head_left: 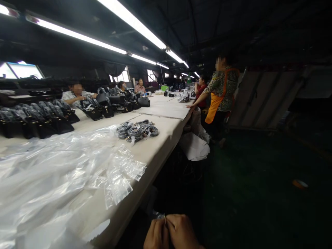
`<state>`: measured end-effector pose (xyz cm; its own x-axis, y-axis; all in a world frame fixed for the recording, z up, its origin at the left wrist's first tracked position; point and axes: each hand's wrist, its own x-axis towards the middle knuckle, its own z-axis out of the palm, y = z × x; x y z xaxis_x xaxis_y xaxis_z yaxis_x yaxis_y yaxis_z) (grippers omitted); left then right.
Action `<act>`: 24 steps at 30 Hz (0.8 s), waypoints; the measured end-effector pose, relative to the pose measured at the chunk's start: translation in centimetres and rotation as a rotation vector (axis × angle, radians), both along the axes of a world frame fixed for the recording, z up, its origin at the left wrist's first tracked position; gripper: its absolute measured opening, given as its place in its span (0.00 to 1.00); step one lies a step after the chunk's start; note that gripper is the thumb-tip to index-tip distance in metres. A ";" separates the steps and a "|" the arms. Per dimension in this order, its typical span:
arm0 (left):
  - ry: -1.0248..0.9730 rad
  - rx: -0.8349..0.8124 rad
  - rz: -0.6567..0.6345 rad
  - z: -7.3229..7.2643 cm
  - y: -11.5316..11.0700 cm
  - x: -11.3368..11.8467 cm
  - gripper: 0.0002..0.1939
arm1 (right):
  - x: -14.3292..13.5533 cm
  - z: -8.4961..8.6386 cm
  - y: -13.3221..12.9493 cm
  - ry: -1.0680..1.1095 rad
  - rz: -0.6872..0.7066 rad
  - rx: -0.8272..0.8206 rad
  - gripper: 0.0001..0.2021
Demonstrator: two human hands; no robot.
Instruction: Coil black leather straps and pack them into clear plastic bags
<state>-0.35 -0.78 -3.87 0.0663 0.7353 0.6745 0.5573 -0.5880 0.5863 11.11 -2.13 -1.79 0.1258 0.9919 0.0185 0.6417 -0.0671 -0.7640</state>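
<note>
My left hand (156, 236) and right hand (182, 231) meet below the desk (155, 148) edge, fingers pinched together on a small shiny ring (165, 219) (too small to identify), with clear plastic bags (121, 176) and coiled straps (137, 130) lying farther up.

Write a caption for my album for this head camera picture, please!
Two hands, left hand and right hand, pinch something small below a long table with plastic bags and black handbags.
</note>
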 end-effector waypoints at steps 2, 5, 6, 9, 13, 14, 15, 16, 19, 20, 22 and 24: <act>0.062 0.005 -0.030 0.7 -0.2 -0.1 0.12 | 0.0 1.4 -0.1 -0.145 0.038 0.009 0.17; 0.110 -0.022 0.022 2.0 0.2 -0.5 0.11 | -0.1 2.9 0.2 -0.053 0.072 -0.021 0.15; 0.114 -0.026 0.041 2.4 0.5 -0.6 0.11 | -0.1 3.3 0.3 0.055 0.078 -0.070 0.14; 0.119 -0.012 0.018 3.2 1.3 -0.8 0.10 | 0.2 4.3 1.0 0.433 0.052 -0.265 0.17; 0.146 0.064 -0.070 2.8 1.7 -0.5 0.10 | 0.9 5.2 1.7 0.698 0.006 -0.392 0.19; 0.157 0.097 -0.088 2.5 1.7 -0.5 0.10 | 1.1 5.1 1.8 0.718 0.010 -0.411 0.19; 0.167 0.126 -0.096 2.1 1.8 -0.5 0.10 | 1.2 5.0 1.9 0.718 0.023 -0.415 0.19; 0.178 0.141 -0.097 1.7 1.8 -0.5 0.10 | 1.2 4.8 1.9 0.699 0.040 -0.399 0.20; 0.190 0.118 -0.067 0.8 1.9 -0.5 0.10 | 1.2 3.8 1.8 0.562 0.113 -0.266 0.22; 0.196 0.105 -0.065 0.7 2.0 -0.6 0.10 | 1.0 3.4 1.8 0.515 0.132 -0.217 0.23; 0.231 0.110 -0.093 0.4 2.1 -0.6 0.11 | 0.7 2.7 1.7 0.509 0.140 -0.180 0.24; 0.262 0.130 -0.116 0.1 2.0 -0.6 0.12 | 0.2 2.0 1.8 0.643 0.093 -0.222 0.26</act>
<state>-0.90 1.25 -3.73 0.3288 0.6212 0.7113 0.6039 -0.7174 0.3474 11.30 -0.29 0.23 -0.0422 0.9707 -0.2366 0.0760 -0.2330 -0.9695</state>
